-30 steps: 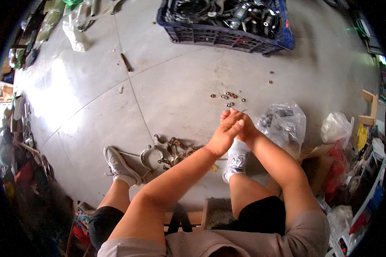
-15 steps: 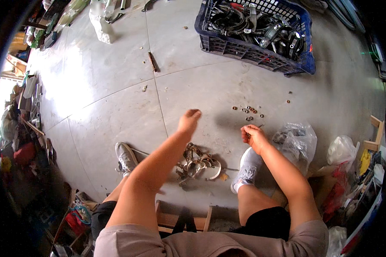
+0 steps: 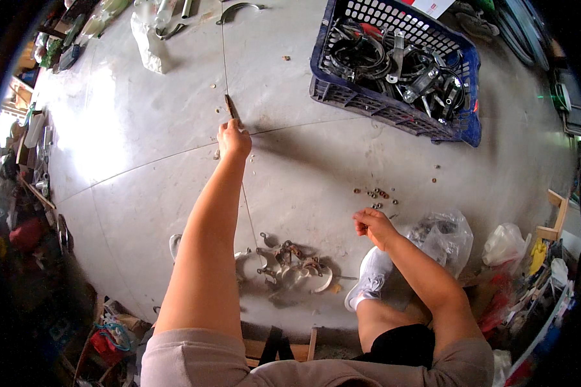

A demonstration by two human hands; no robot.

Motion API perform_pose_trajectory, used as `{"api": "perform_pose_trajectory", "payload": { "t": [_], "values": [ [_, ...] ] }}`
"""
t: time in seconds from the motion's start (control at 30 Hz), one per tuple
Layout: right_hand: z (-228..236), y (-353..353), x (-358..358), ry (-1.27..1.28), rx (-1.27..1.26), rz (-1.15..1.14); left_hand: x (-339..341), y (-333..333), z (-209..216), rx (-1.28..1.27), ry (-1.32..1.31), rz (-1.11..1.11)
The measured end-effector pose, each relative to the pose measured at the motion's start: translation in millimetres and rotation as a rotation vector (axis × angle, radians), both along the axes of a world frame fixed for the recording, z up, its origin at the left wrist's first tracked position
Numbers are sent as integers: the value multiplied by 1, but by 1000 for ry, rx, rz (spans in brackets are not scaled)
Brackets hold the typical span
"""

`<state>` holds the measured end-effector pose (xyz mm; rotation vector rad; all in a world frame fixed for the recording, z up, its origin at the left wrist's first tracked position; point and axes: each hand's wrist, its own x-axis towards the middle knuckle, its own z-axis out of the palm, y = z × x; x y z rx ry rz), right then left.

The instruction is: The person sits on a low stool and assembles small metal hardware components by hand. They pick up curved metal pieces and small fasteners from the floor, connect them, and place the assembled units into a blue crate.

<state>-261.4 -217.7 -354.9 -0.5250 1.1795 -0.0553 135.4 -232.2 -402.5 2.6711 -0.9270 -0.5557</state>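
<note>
On the concrete floor (image 3: 142,148), left hand (image 3: 234,138) grip closes on a tool (image 3: 231,107); blue crate (image 3: 394,106) beyond.

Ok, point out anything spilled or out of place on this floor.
Small nuts lie scattered loose on the concrete floor beyond the right hand. Metal clamps sit in an untidy heap between the feet, outside the blue crate.

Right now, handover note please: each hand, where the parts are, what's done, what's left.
Left hand: stretched far forward, closing on a small brown tool lying on the concrete floor; grip not clearly closed.
Right hand: fist near the knee; contents not visible.
Parts: metal clamps piled by the white shoe, small nuts scattered ahead, clear bag at right, blue crate full of clamps.
Done: cannot tell.
Left: tool not yet lifted.
</note>
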Motion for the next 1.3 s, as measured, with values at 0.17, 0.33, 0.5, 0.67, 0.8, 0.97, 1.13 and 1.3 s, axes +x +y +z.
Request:
{"api": "perform_pose_trajectory", "payload": {
  "t": [0.17, 0.33, 0.5, 0.67, 0.8, 0.97, 1.13, 1.3],
  "values": [
    [2, -11, 18, 9, -20, 26, -1, -10, 13, 112, 51, -107],
    [6, -12, 25, -13, -8, 43, -10, 25, 1, 145, -67, -244],
    [9, -9, 24, 16, 8, 28, -12, 98, -20, 269, -31, -443],
    [13, -8, 20, 1, 5, 8, -13, 146, 10, 916, 229, -723],
    [17, -8, 19, -58, 40, -83, -33, 104, 71, 686, 202, -707],
    [17, -10, 17, -308, 131, -229, -93, -13, 145, -155, 112, -720],
    [24, -9, 11, -315, 122, -282, -157, -119, 184, -735, -175, -929],
    [31, -4, 7, -233, 166, -266, -177, -149, 161, -140, -107, -931]
  ]
}}
